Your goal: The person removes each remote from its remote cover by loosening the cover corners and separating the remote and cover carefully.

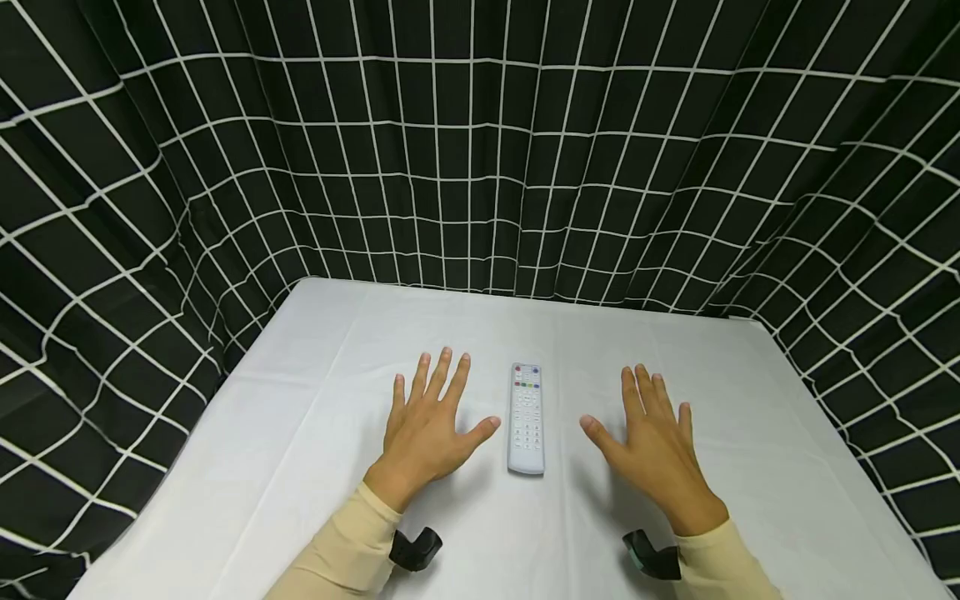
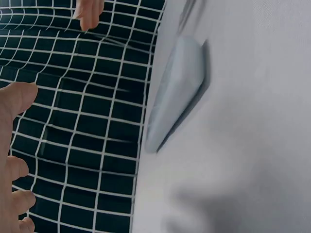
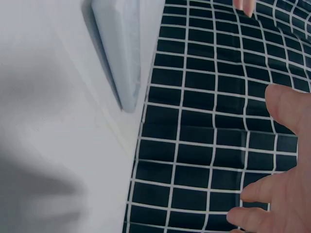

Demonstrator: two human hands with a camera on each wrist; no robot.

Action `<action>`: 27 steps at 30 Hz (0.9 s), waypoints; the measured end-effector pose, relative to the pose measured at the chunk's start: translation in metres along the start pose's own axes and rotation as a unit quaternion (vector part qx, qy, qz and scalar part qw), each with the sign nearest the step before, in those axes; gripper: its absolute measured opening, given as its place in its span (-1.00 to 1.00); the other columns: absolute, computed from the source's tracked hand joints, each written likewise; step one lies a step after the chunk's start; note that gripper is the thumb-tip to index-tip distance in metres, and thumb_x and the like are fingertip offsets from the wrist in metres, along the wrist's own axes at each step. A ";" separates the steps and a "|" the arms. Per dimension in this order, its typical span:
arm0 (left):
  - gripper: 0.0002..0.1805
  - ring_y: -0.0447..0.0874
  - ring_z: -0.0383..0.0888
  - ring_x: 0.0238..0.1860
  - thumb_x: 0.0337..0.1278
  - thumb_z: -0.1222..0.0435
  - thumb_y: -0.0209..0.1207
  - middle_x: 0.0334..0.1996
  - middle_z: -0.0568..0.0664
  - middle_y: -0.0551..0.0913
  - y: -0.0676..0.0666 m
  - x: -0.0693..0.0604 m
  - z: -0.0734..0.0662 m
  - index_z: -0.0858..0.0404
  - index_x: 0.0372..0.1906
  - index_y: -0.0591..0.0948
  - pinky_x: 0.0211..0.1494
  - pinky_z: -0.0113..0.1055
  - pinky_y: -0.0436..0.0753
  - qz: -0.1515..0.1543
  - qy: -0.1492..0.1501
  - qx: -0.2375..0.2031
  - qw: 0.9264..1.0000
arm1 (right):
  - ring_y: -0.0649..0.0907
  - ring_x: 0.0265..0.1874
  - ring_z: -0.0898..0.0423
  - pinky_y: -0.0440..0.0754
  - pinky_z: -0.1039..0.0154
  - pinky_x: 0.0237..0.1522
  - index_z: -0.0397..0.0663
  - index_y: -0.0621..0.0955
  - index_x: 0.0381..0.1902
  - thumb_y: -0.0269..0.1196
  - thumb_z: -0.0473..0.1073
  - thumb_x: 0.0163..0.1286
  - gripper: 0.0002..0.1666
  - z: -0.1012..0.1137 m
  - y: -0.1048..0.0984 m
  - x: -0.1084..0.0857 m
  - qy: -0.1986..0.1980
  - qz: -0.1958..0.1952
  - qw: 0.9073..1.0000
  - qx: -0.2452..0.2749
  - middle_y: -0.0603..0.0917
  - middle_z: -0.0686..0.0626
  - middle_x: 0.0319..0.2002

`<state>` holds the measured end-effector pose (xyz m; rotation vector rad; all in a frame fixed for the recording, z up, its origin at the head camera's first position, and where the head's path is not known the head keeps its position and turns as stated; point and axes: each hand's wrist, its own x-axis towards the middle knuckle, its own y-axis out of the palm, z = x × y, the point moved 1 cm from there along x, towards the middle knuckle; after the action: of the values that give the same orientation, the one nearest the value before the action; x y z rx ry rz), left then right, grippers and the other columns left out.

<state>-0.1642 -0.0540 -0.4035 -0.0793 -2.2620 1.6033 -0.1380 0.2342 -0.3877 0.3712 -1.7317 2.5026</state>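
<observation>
Your remote (image 1: 526, 429): smooth, matt plastic | your bench cover (image 1: 300, 450): smooth, matt cloth | your sleeves (image 1: 341, 546): matt cloth | curtain (image 1: 450, 150): matt, rippled cloth

A black curtain (image 1: 480, 150) with a white grid hung in folds behind the table (image 1: 360, 325) and along its left and right sides. The table's white covering (image 1: 757, 467) looked faintly creased under soft light.

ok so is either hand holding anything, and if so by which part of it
Nothing is held: the left hand and right hand are apart from the remote, which lies between them.
</observation>
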 end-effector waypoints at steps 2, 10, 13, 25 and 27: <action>-0.01 -0.38 -0.02 0.49 0.11 -0.47 -0.26 0.52 -0.04 -0.09 0.004 0.000 -0.003 -0.01 0.54 -0.01 0.39 0.15 -0.28 0.005 0.003 -0.001 1.000 | -0.10 0.44 -0.25 -0.30 -0.40 0.24 -0.34 0.04 0.47 0.05 0.44 0.32 0.15 0.001 0.003 0.000 -0.003 0.004 1.000 0.005 0.01 -0.33 0.46; 0.01 -0.31 0.01 0.49 0.11 -0.46 -0.20 0.51 -0.05 -0.05 0.024 -0.003 -0.012 0.05 0.54 0.03 0.39 0.18 -0.22 0.033 0.014 -0.012 0.999 | -0.03 0.43 -0.26 -0.20 -0.38 0.27 -0.41 0.06 0.45 0.11 0.43 0.29 0.18 0.009 0.018 -0.005 -0.012 0.025 0.999 0.026 0.06 -0.33 0.45; 0.04 -0.27 0.03 0.49 0.10 -0.47 -0.22 0.50 -0.06 -0.02 0.034 -0.005 -0.015 0.09 0.53 0.04 0.38 0.19 -0.18 0.041 0.019 -0.008 0.999 | 0.02 0.42 -0.27 -0.14 -0.38 0.26 -0.44 0.10 0.43 0.13 0.42 0.28 0.18 0.012 0.025 -0.007 -0.022 0.030 0.999 0.028 0.11 -0.33 0.43; 0.05 -0.17 0.09 0.48 0.10 -0.44 -0.14 0.48 -0.02 0.08 0.058 -0.014 -0.020 0.21 0.50 0.13 0.37 0.23 -0.12 0.064 0.039 -0.034 0.997 | 0.19 0.36 -0.30 0.06 -0.39 0.22 -0.44 0.20 0.39 0.24 0.31 0.26 0.10 0.023 0.055 -0.017 -0.061 0.038 0.997 0.028 0.25 -0.33 0.37; 0.05 -0.14 0.11 0.47 0.11 -0.43 -0.12 0.48 -0.01 0.09 0.061 -0.014 -0.020 0.22 0.50 0.13 0.36 0.23 -0.11 0.065 0.042 -0.035 0.996 | 0.20 0.35 -0.30 0.09 -0.39 0.21 -0.44 0.21 0.39 0.25 0.28 0.27 0.07 0.024 0.059 -0.018 -0.070 0.039 0.996 0.028 0.26 -0.34 0.36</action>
<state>-0.1543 -0.0179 -0.4574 -0.3121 -2.2900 1.5533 -0.1285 0.1921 -0.4383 0.5031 -1.7589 2.6446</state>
